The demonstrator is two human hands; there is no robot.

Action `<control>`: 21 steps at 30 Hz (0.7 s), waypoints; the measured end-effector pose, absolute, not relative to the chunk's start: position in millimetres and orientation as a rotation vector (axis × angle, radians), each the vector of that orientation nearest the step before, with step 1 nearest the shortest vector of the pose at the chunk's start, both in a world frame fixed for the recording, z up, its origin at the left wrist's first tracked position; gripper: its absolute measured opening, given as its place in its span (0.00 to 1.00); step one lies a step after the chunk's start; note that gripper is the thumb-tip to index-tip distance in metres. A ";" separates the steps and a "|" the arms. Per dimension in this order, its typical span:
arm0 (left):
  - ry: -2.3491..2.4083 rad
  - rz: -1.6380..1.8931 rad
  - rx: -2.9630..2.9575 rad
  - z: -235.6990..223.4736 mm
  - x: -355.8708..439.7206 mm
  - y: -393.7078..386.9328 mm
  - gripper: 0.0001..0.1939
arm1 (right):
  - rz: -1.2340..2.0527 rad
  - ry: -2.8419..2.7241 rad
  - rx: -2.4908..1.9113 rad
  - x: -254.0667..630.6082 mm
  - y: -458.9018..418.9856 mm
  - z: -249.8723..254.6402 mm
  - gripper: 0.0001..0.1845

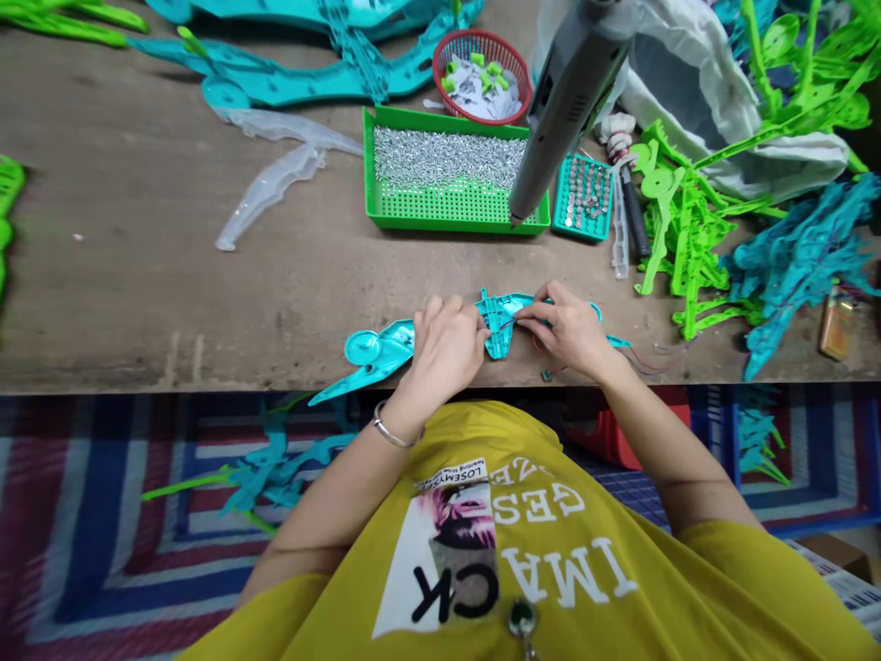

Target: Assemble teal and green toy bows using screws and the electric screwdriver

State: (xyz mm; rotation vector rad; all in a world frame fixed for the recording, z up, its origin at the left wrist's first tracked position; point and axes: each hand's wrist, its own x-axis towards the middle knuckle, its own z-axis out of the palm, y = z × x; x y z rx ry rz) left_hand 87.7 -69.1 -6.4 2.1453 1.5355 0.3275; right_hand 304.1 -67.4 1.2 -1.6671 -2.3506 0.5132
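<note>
A long teal plastic toy part [385, 349] lies along the near edge of the wooden table [138, 266]. My left hand [446, 347] rests on its middle with the fingers curled down on it. My right hand [565, 329] pinches thin red wires [643, 360] at the part's centre; the wires trail off to the right. A grey electric screwdriver [568, 101] hangs above the table, its tip over a green tray.
A green tray [447, 207] of silver screws, a small teal tray [584, 197] of metal pieces and a red basket [482, 73] stand behind. Heaps of green parts [688, 229] and teal parts [798, 257] lie right; more teal parts [309, 83] lie at the back.
</note>
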 end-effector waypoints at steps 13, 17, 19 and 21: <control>1.478 0.769 1.927 -18.2 61.4 -70.8 0.05 | 0.990 -2.200 -1.557 282.0 -49.3 11.2 0.12; 1.389 0.874 1.939 -15.6 45.6 -74.5 0.05 | 1.025 -2.183 -1.571 281.3 -51.1 13.9 0.17; 1.377 0.848 2.016 -15.2 40.4 -78.9 0.05 | 1.002 -2.197 -1.636 278.9 -51.4 15.9 0.15; 1.410 0.800 2.086 -17.0 36.5 -83.1 0.06 | 0.944 -2.232 -1.688 277.5 -50.8 17.2 0.13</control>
